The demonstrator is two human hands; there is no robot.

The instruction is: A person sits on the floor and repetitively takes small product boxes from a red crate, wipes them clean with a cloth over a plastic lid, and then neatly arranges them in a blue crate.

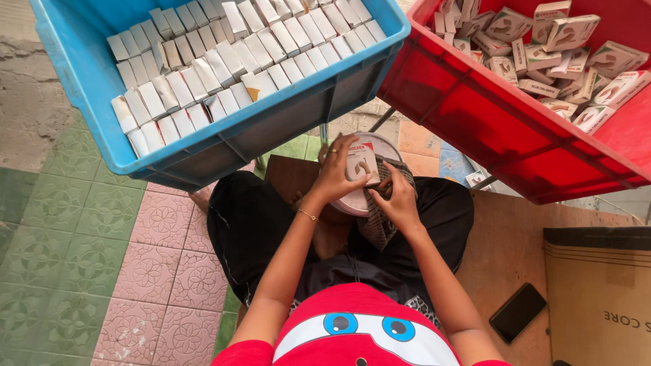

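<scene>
My left hand (333,177) grips a small white carton (363,163) with a curved picture on its face, held over a round white container (380,150) in my lap. My right hand (397,200) rests just right of the carton, fingers touching its lower edge and a checked cloth (377,227) beneath. A thin bracelet circles my left wrist. Both hands sit below the gap between a blue crate (88,74) and a red crate (475,108).
The blue crate holds several rows of upright white cartons (224,64). The red crate holds a loose heap of the same cartons (549,54). A dark phone (517,312) lies on the brown floor at right, beside a flat cardboard box (600,291). Patterned tiles (102,257) lie left.
</scene>
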